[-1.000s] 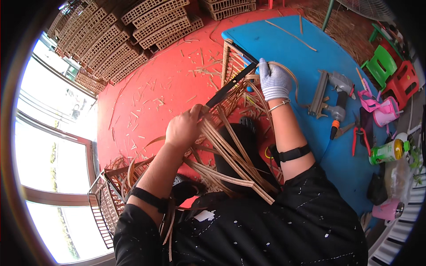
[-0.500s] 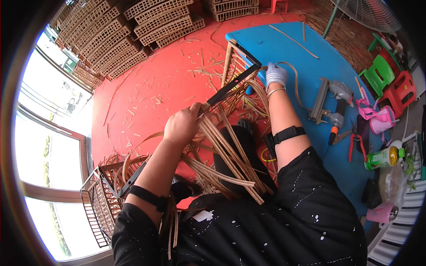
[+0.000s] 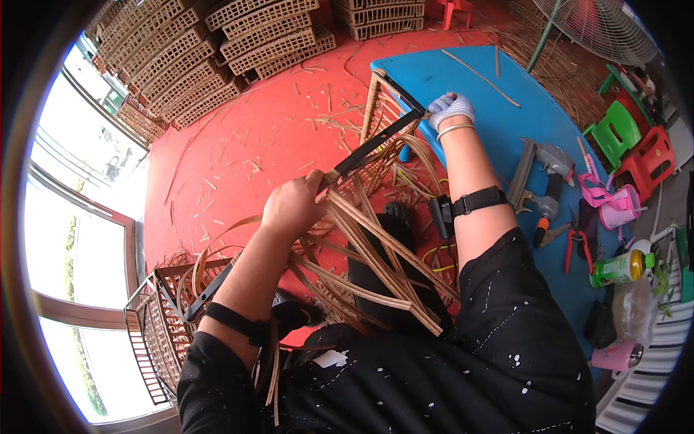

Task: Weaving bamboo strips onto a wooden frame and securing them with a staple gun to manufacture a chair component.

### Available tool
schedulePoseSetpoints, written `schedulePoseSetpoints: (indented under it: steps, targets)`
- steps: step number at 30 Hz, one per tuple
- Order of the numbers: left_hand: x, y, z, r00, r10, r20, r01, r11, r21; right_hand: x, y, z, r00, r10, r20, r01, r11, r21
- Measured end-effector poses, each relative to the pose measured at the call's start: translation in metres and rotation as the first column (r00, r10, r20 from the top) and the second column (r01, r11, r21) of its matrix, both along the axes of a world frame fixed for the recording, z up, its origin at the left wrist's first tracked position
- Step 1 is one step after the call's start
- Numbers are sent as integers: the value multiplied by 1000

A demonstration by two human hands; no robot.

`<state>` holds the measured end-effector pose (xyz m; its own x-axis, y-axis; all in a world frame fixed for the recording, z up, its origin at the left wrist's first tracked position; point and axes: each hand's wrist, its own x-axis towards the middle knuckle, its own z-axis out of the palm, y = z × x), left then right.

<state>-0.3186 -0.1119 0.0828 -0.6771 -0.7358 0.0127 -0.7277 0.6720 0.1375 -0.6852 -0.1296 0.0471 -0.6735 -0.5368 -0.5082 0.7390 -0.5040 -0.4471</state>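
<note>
My left hand (image 3: 293,206) is closed around a bundle of long pale cane strips (image 3: 376,253) that fan down over my lap. A black metal frame bar (image 3: 376,143) runs from that hand up to the far corner of a half-woven basket frame (image 3: 383,94). My right hand (image 3: 450,110), in a white glove, grips that far end of the frame at the edge of the blue table (image 3: 499,87). Both wrists carry black straps.
On the blue table lie a grey nail gun (image 3: 538,177), red-handled pliers (image 3: 575,249) and a green bottle (image 3: 620,267). Cane scraps litter the red floor (image 3: 238,145). Woven baskets (image 3: 217,50) are stacked at the back; another wire basket frame (image 3: 159,325) sits lower left. Small plastic chairs (image 3: 632,145) stand right.
My right hand has reached farther away along the frame to the table's edge. My left hand keeps its hold on the strips, moving slightly.
</note>
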Motion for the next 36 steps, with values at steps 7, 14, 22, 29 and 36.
schedulePoseSetpoints:
  steps: [7,14,22,29,36]
  targets:
    - [7,-14,5,999,35,2,-35,999,34,-27,-31,-28,980,-160,117,140,977,160]
    - [15,-23,8,999,9,-38,-7,999,43,-39,-43,-51,995,-93,23,79,933,351]
    - [14,-22,15,999,9,-43,-8,999,34,-7,-57,-72,600,296,-743,441,652,617]
    - [16,-19,15,999,-10,-51,12,999,36,-3,-50,-83,559,350,-752,505,575,644]
    - [19,-19,6,995,-53,-79,52,999,-13,-9,-48,-94,516,426,-743,576,470,669]
